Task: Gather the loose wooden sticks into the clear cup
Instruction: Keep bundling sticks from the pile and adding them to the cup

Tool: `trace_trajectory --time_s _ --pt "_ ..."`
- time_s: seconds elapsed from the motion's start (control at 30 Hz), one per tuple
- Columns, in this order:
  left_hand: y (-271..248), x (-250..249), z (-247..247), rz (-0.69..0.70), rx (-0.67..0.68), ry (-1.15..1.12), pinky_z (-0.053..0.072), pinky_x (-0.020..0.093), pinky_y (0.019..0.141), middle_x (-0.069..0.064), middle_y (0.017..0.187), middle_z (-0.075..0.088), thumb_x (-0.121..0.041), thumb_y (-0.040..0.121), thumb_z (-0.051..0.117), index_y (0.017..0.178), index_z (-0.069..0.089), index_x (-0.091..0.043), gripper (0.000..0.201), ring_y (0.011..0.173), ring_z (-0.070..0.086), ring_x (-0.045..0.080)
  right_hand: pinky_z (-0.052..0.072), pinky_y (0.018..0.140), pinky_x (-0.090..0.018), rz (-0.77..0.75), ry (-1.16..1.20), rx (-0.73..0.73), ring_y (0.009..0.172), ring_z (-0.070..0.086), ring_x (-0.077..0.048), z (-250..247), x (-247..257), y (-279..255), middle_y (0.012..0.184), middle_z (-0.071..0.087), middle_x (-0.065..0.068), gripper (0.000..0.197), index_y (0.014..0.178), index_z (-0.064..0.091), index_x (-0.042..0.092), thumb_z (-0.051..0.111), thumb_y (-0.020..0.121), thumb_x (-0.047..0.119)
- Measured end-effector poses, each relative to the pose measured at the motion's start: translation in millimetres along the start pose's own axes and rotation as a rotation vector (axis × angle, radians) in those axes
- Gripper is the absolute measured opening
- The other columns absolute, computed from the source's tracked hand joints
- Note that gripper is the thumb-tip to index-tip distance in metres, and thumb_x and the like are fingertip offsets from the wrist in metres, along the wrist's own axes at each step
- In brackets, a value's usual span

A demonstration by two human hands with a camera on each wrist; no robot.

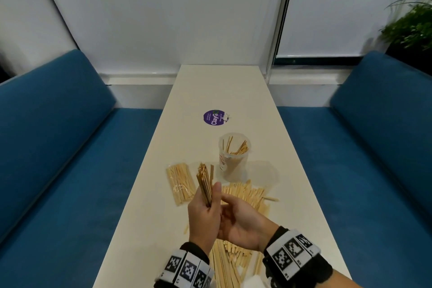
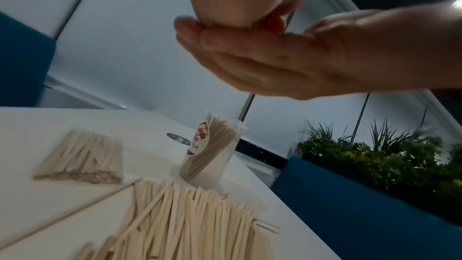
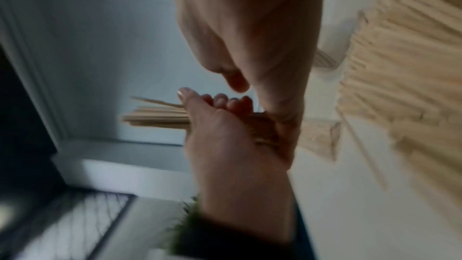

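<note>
My left hand grips a bundle of wooden sticks upright above the table, thumb along its side. My right hand is right beside it, its straight fingers reaching in under the left hand. The right wrist view shows the bundle poking out past the left hand. The clear cup stands upright just beyond the hands, with several sticks in it. Loose sticks lie in a pile under and near the hands, reaching up to the cup.
A clear plastic packet of sticks lies left of the cup. A purple round sticker is further back on the narrow white table. Blue benches flank both long sides. A plant stands at the far right.
</note>
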State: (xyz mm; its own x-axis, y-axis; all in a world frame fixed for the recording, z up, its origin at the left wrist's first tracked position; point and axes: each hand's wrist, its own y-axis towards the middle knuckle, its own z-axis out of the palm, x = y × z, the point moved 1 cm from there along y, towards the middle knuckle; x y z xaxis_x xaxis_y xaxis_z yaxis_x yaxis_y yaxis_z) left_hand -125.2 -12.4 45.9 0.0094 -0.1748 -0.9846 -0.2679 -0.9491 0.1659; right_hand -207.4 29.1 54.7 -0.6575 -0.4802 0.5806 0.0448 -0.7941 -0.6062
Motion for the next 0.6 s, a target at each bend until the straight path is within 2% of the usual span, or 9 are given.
trace_trajectory --time_s 0.07,0.13,0.2,0.27,0.3,0.37,0.47,0.53,0.6 --pt "-1 3 -2 -0.051 0.046 0.014 0.047 0.012 0.054 -0.004 0.059 0.059 -0.033 0.089 0.049 0.070 0.053 -0.023 0.021 0.056 0.058 0.005 0.052 0.077 -0.029 -0.070 -0.277 -0.087 0.085 0.064 -0.016 -3 -3 1 0.091 0.066 -0.003 0.052 0.114 0.063 0.010 0.033 0.097 0.048" --pt "-1 7 -5 -0.090 0.106 0.026 0.042 0.014 0.050 -0.008 0.048 0.054 -0.041 0.086 0.047 0.069 0.053 -0.026 0.023 0.047 0.052 0.004 0.045 0.091 -0.028 -0.219 -0.583 -0.182 0.106 0.055 -0.011 -8 -2 1 0.117 0.058 0.005 0.064 0.128 0.053 0.021 0.027 0.089 0.065" --pt "-2 12 -8 -0.130 0.220 0.046 0.036 0.016 0.050 -0.003 0.046 0.048 -0.047 0.084 0.045 0.076 0.057 -0.027 0.025 0.045 0.045 0.011 0.043 0.092 -0.021 -0.448 -0.728 -0.216 0.110 0.049 -0.005 -9 7 -3 0.126 0.050 0.006 0.062 0.126 0.050 0.030 0.033 0.080 0.068" --pt "-5 18 -9 -0.181 0.372 0.075 0.034 0.015 0.048 0.013 0.060 0.049 -0.036 0.092 0.046 0.090 0.060 -0.020 0.022 0.046 0.047 0.018 0.044 0.080 -0.015 -0.600 -0.888 -0.249 0.092 0.053 -0.004 -8 19 -7 0.113 0.056 0.003 0.046 0.110 0.056 0.035 0.049 0.075 0.064" --pt "-6 22 -9 -0.201 0.432 0.115 0.033 0.017 0.047 0.014 0.060 0.046 -0.030 0.094 0.047 0.089 0.060 -0.016 0.020 0.043 0.046 0.013 0.046 0.073 -0.015 -0.629 -0.960 -0.264 0.083 0.056 -0.006 -9 24 -7 0.103 0.061 0.001 0.040 0.100 0.061 0.031 0.059 0.073 0.061" --pt "-7 27 -10 -0.219 0.507 0.213 0.033 0.024 0.050 0.001 0.053 0.044 -0.026 0.094 0.050 0.077 0.055 -0.022 0.018 0.043 0.038 0.006 0.048 0.062 -0.020 -0.631 -1.031 -0.273 0.066 0.060 -0.010 -9 30 -4 0.080 0.066 -0.002 0.037 0.084 0.062 0.015 0.068 0.076 0.051" --pt "-4 28 -11 -0.245 0.555 0.260 0.036 0.022 0.050 -0.007 0.058 0.049 -0.022 0.093 0.051 0.075 0.052 -0.029 0.020 0.043 0.040 0.003 0.042 0.045 -0.019 -0.543 -1.042 -0.249 0.040 0.049 -0.004 -12 34 4 0.055 0.056 0.000 0.030 0.072 0.053 0.011 0.064 0.086 0.035" --pt "-2 28 -12 -0.248 0.561 0.252 0.039 0.021 0.049 -0.007 0.059 0.051 -0.023 0.092 0.053 0.077 0.054 -0.030 0.017 0.043 0.042 0.001 0.039 0.041 -0.018 -0.523 -1.039 -0.213 0.034 0.046 -0.004 -11 36 8 0.051 0.055 -0.001 0.026 0.072 0.051 0.012 0.062 0.088 0.029" --pt "0 27 -15 -0.255 0.531 0.243 0.047 0.026 0.055 -0.006 0.065 0.057 -0.027 0.090 0.057 0.085 0.057 -0.030 0.005 0.050 0.050 0.004 0.038 0.039 -0.017 -0.525 -1.015 -0.174 0.031 0.046 -0.004 -7 41 12 0.049 0.055 -0.001 0.023 0.073 0.053 0.011 0.060 0.090 0.025"
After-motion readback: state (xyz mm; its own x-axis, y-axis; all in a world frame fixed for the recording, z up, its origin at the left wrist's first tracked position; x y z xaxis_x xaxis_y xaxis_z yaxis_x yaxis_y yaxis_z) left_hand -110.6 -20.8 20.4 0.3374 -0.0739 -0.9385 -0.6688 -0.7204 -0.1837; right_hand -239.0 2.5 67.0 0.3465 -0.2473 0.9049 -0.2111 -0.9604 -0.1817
